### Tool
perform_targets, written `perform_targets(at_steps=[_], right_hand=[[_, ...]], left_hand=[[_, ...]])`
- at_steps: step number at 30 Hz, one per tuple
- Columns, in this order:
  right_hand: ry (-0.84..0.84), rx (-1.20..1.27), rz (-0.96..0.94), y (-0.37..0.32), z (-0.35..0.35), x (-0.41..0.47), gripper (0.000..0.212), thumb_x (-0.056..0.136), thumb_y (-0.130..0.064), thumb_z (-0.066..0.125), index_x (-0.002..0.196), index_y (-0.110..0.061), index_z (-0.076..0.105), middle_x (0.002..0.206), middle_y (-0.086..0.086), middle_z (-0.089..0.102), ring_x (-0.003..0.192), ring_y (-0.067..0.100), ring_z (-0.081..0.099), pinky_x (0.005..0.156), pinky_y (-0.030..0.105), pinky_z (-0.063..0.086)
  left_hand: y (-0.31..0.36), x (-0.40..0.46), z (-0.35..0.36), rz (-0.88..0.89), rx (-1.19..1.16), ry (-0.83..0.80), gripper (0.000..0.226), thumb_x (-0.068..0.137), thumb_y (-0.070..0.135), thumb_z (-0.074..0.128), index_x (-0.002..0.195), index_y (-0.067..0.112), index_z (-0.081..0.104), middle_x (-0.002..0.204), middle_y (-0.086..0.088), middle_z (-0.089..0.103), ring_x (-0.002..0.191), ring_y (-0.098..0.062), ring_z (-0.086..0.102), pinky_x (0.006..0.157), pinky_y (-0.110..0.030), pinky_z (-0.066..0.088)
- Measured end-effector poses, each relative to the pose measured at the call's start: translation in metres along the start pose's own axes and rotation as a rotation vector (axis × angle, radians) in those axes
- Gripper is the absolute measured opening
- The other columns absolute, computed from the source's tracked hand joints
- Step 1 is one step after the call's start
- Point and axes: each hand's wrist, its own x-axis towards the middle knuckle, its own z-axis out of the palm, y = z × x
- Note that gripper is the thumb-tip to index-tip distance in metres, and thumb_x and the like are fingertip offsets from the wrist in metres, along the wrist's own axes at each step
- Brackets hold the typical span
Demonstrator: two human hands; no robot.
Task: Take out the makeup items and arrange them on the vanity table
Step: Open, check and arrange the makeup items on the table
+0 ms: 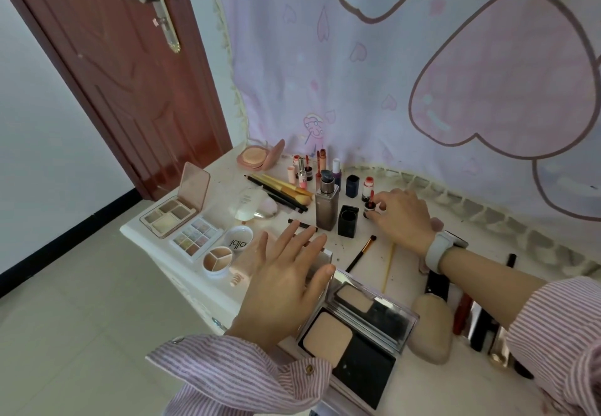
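Observation:
Makeup lies spread over the white vanity table (406, 253). My right hand (403, 217) grips a small dark red lip tint bottle (369, 209) standing near a black cap (348, 220) and a tall brown pump bottle (327, 204). With fingers spread, my left hand (286, 279) hovers flat over a white box (320, 261), holding nothing. An open powder compact (357, 334) sits just below it. Open eyeshadow palettes (169, 217) (195, 238), a three-part concealer pot (217, 259) and a round lid (239, 240) lie to the left.
Lip products (302, 172) stand at the back by the pink curtain (390, 58). Gold brushes (283, 188) lie behind the pump bottle, a thin brush (361, 253) in front. A beige sponge (432, 328) and dark tubes (481, 324) sit right. A brown door (130, 74) stands left.

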Motion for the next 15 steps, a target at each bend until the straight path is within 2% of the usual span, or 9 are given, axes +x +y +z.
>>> perform_targets(at_steps=[3, 5, 8, 10, 11, 13, 15], right_hand=[[-0.040, 0.045, 0.018, 0.002, 0.001, 0.000, 0.035, 0.090, -0.034, 0.053, 0.119, -0.016, 0.060, 0.110, 0.009, 0.057, 0.111, 0.029, 0.042, 0.089, 0.038, 0.035], [-0.008, 0.105, 0.050, 0.006, -0.001, -0.003, 0.034, 0.089, -0.035, 0.055, 0.114, -0.013, 0.061, 0.107, 0.008, 0.058, 0.110, 0.028, 0.045, 0.089, 0.039, 0.040], [0.124, 0.239, 0.022, 0.012, -0.011, -0.013, 0.018, 0.088, -0.030, 0.056, 0.100, -0.017, 0.060, 0.096, 0.002, 0.058, 0.092, 0.020, 0.053, 0.072, 0.031, 0.042], [0.078, 0.221, -0.172, 0.014, -0.019, -0.023, 0.005, 0.088, -0.026, 0.054, 0.090, -0.026, 0.058, 0.091, -0.005, 0.055, 0.083, 0.011, 0.051, 0.066, 0.026, 0.037], [0.003, 0.160, -0.313, 0.013, -0.021, -0.028, 0.008, 0.089, -0.025, 0.053, 0.091, -0.028, 0.060, 0.092, -0.009, 0.052, 0.086, 0.009, 0.049, 0.069, 0.025, 0.037], [-0.133, -0.022, -0.621, 0.009, -0.021, -0.035, 0.018, 0.090, -0.023, 0.052, 0.104, -0.025, 0.064, 0.099, -0.010, 0.051, 0.097, 0.009, 0.045, 0.079, 0.024, 0.033], [-0.202, -0.198, -0.830, 0.003, -0.016, -0.035, 0.025, 0.091, -0.025, 0.051, 0.114, -0.024, 0.061, 0.111, -0.006, 0.053, 0.105, 0.011, 0.042, 0.083, 0.022, 0.030]], left_hand=[[0.000, -0.001, 0.000, -0.008, 0.002, -0.004, 0.063, 0.088, 0.055, 0.016, 0.137, 0.026, 0.043, 0.147, 0.006, 0.037, 0.136, -0.002, 0.002, 0.113, -0.045, -0.001], [-0.001, -0.002, 0.000, -0.019, -0.006, -0.010, 0.064, 0.088, 0.056, 0.014, 0.138, 0.027, 0.041, 0.148, 0.008, 0.034, 0.136, 0.000, -0.001, 0.113, -0.044, -0.004], [-0.002, -0.002, 0.001, -0.031, -0.016, -0.025, 0.064, 0.088, 0.055, 0.012, 0.139, 0.029, 0.038, 0.149, 0.009, 0.032, 0.136, 0.002, -0.003, 0.113, -0.042, -0.006], [-0.002, -0.002, 0.001, -0.036, -0.017, -0.030, 0.059, 0.090, 0.054, 0.016, 0.139, 0.029, 0.038, 0.149, 0.009, 0.031, 0.136, 0.002, -0.003, 0.113, -0.041, -0.005], [-0.002, -0.002, 0.001, -0.036, -0.020, -0.026, 0.056, 0.091, 0.052, 0.020, 0.139, 0.028, 0.038, 0.149, 0.008, 0.031, 0.136, 0.001, -0.002, 0.113, -0.041, -0.004], [-0.001, -0.002, 0.002, -0.035, -0.022, -0.016, 0.054, 0.092, 0.050, 0.023, 0.138, 0.027, 0.040, 0.149, 0.008, 0.033, 0.136, 0.000, 0.000, 0.114, -0.041, -0.001], [-0.001, -0.002, 0.002, -0.035, -0.023, -0.023, 0.061, 0.089, 0.055, 0.016, 0.138, 0.027, 0.040, 0.149, 0.008, 0.033, 0.136, 0.001, 0.000, 0.115, -0.041, 0.000]])
